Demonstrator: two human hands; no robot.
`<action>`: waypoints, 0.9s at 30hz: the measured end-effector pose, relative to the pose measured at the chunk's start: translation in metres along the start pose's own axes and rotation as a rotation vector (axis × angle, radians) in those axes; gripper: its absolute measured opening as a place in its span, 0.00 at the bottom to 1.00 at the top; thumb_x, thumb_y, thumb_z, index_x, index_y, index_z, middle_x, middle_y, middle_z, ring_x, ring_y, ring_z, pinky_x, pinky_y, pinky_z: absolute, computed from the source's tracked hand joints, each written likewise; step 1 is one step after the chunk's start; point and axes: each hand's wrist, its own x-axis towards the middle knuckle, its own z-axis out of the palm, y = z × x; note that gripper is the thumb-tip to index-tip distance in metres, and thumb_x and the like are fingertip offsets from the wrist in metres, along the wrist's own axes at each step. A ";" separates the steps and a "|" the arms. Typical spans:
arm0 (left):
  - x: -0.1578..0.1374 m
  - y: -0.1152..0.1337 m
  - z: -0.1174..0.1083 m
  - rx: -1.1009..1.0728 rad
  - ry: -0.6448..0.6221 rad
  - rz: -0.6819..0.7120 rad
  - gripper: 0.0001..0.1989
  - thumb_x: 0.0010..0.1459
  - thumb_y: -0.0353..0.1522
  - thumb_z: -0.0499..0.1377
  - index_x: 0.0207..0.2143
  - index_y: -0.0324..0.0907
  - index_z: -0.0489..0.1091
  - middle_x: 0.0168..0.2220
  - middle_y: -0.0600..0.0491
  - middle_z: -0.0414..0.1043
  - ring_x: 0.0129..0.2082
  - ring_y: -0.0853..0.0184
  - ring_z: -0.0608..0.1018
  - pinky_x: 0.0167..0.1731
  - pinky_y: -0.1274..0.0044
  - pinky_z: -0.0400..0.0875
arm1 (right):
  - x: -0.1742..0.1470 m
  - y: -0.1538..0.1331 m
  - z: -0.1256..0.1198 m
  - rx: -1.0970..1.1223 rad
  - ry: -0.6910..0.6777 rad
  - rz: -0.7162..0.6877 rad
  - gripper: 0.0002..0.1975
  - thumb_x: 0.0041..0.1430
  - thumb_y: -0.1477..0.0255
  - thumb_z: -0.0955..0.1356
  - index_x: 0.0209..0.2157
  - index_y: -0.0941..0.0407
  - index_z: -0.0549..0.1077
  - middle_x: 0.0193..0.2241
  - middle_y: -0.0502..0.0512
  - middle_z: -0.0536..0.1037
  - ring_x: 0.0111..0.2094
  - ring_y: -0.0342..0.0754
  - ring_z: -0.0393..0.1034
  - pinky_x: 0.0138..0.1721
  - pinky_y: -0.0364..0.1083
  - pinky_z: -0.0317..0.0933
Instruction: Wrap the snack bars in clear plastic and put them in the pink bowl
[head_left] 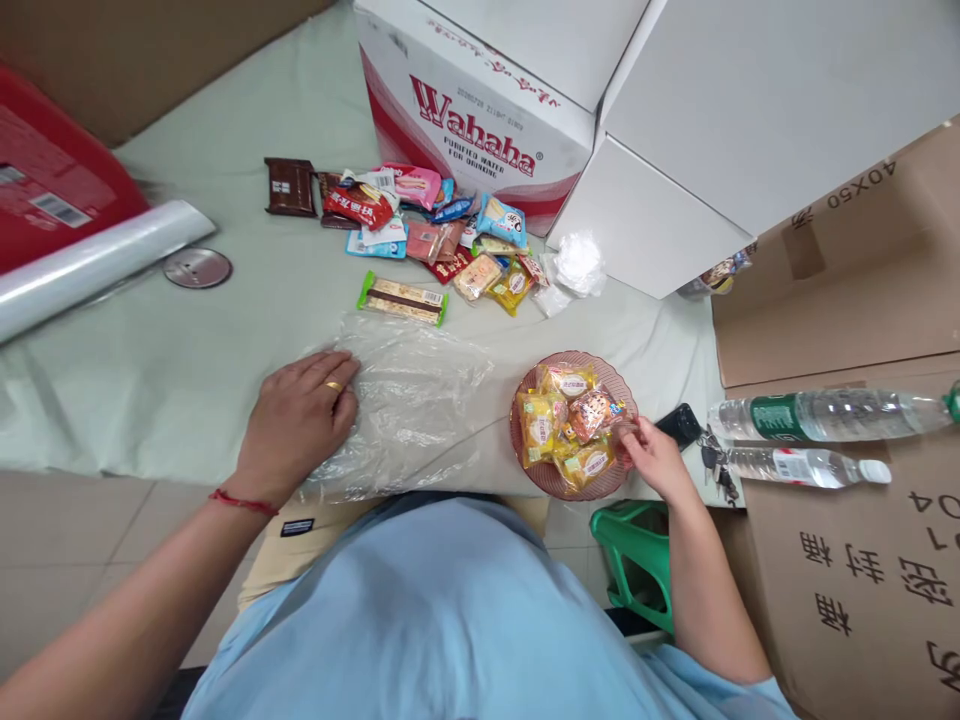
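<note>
My left hand [304, 415] lies palm down on the left edge of a crumpled clear plastic bag [420, 400], its fingers resting flat. To the right sits a pink ribbed glass plate [525, 470] holding several yellow-wrapped snacks [540, 425] and a speckled snack in clear wrap [592, 412]. My right hand [654, 457] pinches the plate's right rim, fingertips over its edge; part of the grip is hidden. Beyond the bag lies a green-ended snack bar [403, 300], in front of a heap of mixed wrapped snacks [427, 240].
A Wahaha water carton [480, 130] and white boxes [675, 180] stand behind. At left are a plastic film roll [105, 262] and a round metal lid [198, 268]. A black phone-like object [679, 427], keys [716, 465], water bottles [832, 415] and a green stool [637, 560] are at right.
</note>
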 end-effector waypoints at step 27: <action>-0.002 0.003 -0.002 -0.056 0.024 0.023 0.22 0.69 0.32 0.48 0.58 0.40 0.74 0.63 0.41 0.74 0.66 0.52 0.73 0.65 0.56 0.64 | 0.083 -0.064 0.068 1.022 0.115 0.206 0.11 0.59 0.66 0.77 0.36 0.57 0.76 0.28 0.52 0.80 0.27 0.41 0.74 0.26 0.38 0.73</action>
